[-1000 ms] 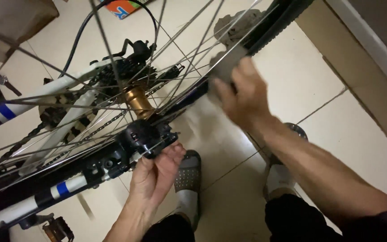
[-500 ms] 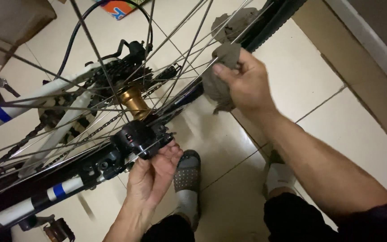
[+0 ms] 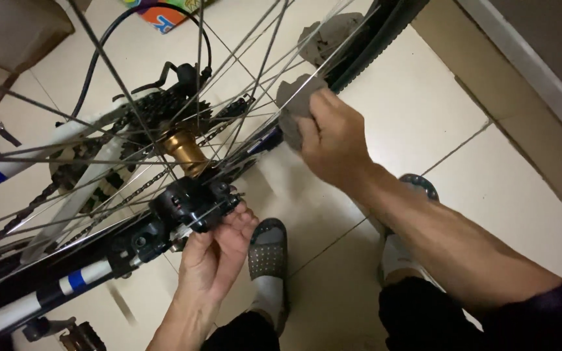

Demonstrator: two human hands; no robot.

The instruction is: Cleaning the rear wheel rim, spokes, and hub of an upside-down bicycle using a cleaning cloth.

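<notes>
1. The right hand (image 3: 333,140) has its grip pressed around a grey rag (image 3: 294,104), held against the spokes (image 3: 255,78) of the bicycle wheel just inside the black tyre (image 3: 372,45).
2. The left hand (image 3: 216,253) reaches up from below, its fingers loosely curled, with the fingertips touching the black brake part (image 3: 190,201) beside the hub; it touches the part rather than clamping it.
3. The gold hub (image 3: 183,153) sits just above that black part, with the cogs (image 3: 164,107) and chain (image 3: 66,188) behind it.
4. The white frame tube with a blue band (image 3: 66,286) runs to the lower left.
5. A second grey rag (image 3: 326,36) lies on the tiled floor (image 3: 424,110) beyond the tyre.
6. Grey slippers (image 3: 268,250) show under the wheel.
</notes>
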